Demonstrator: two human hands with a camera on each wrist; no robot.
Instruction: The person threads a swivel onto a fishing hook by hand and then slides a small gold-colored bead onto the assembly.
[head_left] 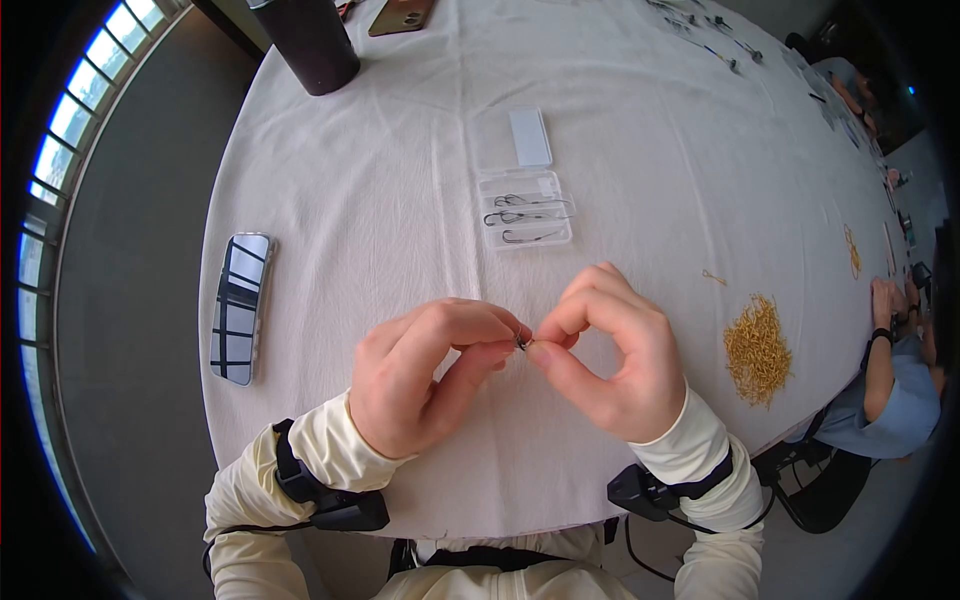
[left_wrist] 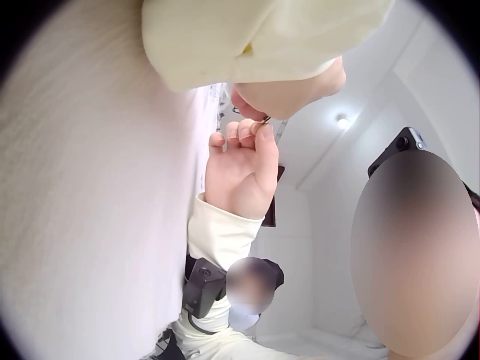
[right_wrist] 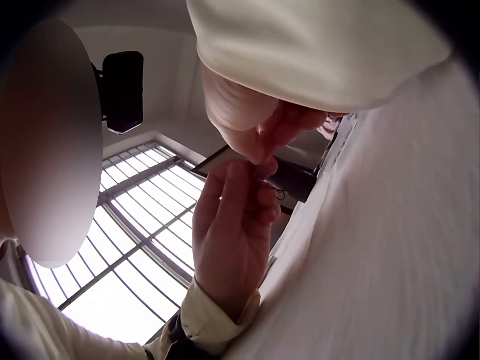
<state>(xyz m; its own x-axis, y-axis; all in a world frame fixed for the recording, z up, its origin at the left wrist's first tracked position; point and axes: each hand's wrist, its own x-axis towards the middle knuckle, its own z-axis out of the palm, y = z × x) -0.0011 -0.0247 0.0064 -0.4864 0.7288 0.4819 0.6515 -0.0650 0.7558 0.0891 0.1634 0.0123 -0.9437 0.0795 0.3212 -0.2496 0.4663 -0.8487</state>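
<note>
Over the near part of the table, my left hand [head_left: 405,365] pinches a small dark fish hook [head_left: 522,340] between thumb and forefinger. My right hand [head_left: 635,365] meets it there, thumb and forefinger pinching a tiny piece at the hook's end; its kind I cannot tell. The fingertips of both hands almost touch and hide most of what they hold. Beyond the hands lies an open clear plastic box [head_left: 497,240] with several dark fish hooks [head_left: 525,216] in its compartments. To the right is a heap of small gold metal clips [head_left: 758,350].
One loose gold clip [head_left: 714,277] lies apart from the heap. A phone [head_left: 241,310] rests at the left on the white tablecloth [head_left: 380,200]. A dark tumbler [head_left: 310,45] and another phone [head_left: 401,15] are at the back. Another person [head_left: 890,390] sits at the right edge.
</note>
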